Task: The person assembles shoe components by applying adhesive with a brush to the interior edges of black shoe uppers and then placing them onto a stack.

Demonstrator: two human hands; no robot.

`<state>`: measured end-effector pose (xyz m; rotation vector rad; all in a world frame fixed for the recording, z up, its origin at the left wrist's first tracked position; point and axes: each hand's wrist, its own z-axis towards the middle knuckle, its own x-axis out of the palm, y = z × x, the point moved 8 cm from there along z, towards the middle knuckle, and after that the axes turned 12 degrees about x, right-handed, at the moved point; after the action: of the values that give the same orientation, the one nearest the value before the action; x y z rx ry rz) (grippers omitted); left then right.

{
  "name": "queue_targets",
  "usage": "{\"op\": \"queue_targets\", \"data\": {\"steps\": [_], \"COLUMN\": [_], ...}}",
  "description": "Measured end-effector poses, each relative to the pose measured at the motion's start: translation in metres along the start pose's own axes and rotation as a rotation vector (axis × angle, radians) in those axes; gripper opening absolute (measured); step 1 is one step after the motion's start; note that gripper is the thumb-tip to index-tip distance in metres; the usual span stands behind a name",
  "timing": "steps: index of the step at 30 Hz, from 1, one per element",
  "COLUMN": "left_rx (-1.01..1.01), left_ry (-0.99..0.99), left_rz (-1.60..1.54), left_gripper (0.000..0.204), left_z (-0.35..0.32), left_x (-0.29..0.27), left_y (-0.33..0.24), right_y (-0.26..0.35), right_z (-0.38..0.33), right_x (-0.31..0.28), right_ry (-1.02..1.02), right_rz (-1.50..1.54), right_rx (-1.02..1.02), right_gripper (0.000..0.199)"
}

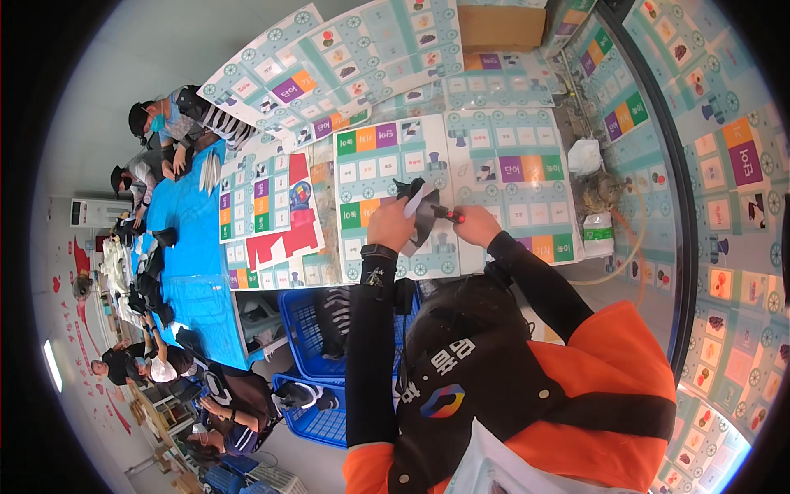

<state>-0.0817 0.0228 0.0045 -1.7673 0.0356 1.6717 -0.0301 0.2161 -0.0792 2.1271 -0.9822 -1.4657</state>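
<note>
My left hand (389, 225) is closed around a floppy black and white piece (425, 219), which looks like a fabric or leather part, above the sheet-covered table (387, 185). Just to its right, my right hand (479, 228) grips a small black tool with a red part (449, 214). The tool's tip points left and meets or nearly meets the piece's edge; its exact kind is too small to make out. Both forearms wear black sleeves.
Below the table's left part stand blue baskets (306, 350) with dark and striped items. A red cut sheet (284, 239) lies at left. Bags (598, 230) and a hose (640, 247) are on the right. Co-workers (169, 136) work along a blue-covered table (195, 255).
</note>
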Motion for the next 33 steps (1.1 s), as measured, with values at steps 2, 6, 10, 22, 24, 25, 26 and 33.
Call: {"op": "queue_targets", "data": {"steps": [2, 6, 10, 22, 24, 25, 26, 33], "left_rx": [-0.009, -0.008, -0.006, -0.016, -0.022, -0.025, -0.027, -0.034], "left_ry": [0.004, 0.009, -0.003, 0.023, 0.034, 0.032, 0.029, 0.050], "left_rz": [0.003, 0.016, 0.023, 0.041, 0.033, 0.033, 0.030, 0.058], "left_gripper": [0.036, 0.035, 0.035, 0.035, 0.035, 0.035, 0.036, 0.038], "left_z": [0.000, -0.001, -0.001, 0.001, 0.003, 0.003, 0.002, 0.007], "left_x": [0.000, 0.000, -0.001, 0.003, 0.004, 0.004, 0.003, 0.007], "left_y": [0.000, -0.001, -0.002, -0.002, -0.001, -0.001, 0.001, 0.002], "right_y": [0.000, 0.000, 0.000, -0.002, -0.006, -0.006, -0.009, -0.016], "right_z": [0.003, 0.005, 0.005, -0.007, -0.006, -0.005, -0.003, 0.004], "right_x": [-0.001, 0.001, 0.002, -0.005, -0.003, -0.004, -0.001, -0.007], "right_ry": [0.021, 0.018, 0.092, 0.175, 0.188, 0.190, 0.235, 0.033], "right_rz": [0.002, 0.016, 0.018, 0.075, 0.113, 0.111, 0.097, 0.025], "right_rx": [-0.022, -0.013, -0.019, 0.036, 0.064, 0.062, 0.091, 0.056], "right_gripper": [0.022, 0.023, 0.024, 0.027, 0.029, 0.029, 0.029, 0.026]}}
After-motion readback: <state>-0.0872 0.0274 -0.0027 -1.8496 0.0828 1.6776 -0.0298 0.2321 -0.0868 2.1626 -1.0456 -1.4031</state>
